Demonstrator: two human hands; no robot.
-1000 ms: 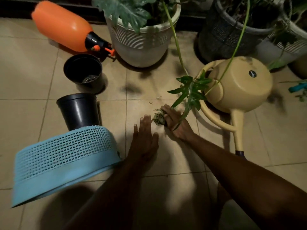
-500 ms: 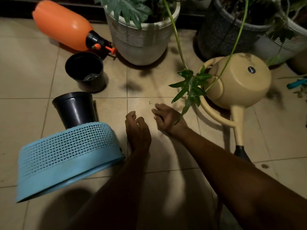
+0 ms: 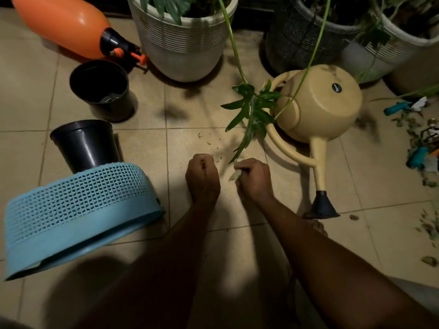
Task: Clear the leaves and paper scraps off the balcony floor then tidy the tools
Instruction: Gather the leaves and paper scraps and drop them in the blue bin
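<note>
Gathering is the step in hand. From the head camera, your right hand is closed round a pale wad of leaf and paper scraps near the middle of the beige tiled balcony floor. Your left hand is fisted just beside it; whether it holds anything you cannot tell. Next, I judge, both go to the tilted blue perforated plastic basket by the floor's left edge. More loose leaf litter waits along the right edge, near a lying tan plastic watering can.
</note>
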